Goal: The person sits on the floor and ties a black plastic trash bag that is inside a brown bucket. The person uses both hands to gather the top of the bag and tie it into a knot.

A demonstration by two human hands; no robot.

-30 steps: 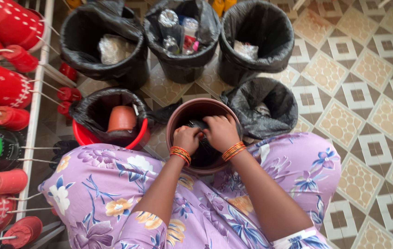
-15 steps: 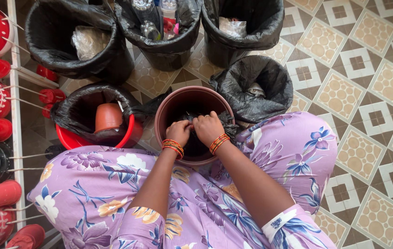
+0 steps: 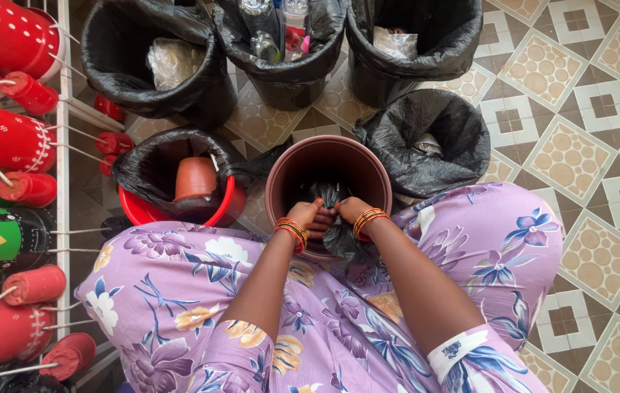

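Note:
A brown plastic pot (image 3: pixel 292 171) stands on the floor just beyond my lap. Both my hands reach over its near rim. My left hand (image 3: pixel 315 217) and my right hand (image 3: pixel 348 209) are closed side by side on a black plastic bag (image 3: pixel 328 193) that lies inside the pot and spills over its near edge. Orange bangles ring both wrists. My fingertips are hidden in the crumpled plastic.
A red bucket (image 3: pixel 142 212) lined in black holds a small terracotta pot (image 3: pixel 195 177). Three black-lined bins (image 3: pixel 150 62) with rubbish stand behind, another black bag (image 3: pixel 426 142) to the right. A white rack (image 3: pixel 61 145) of red and green painted bottles runs along the left. Patterned tile floor lies to the right.
The view has shifted slightly. My hands have drawn back from the middle of the pot to its near rim, pulling the black bag over the edge.

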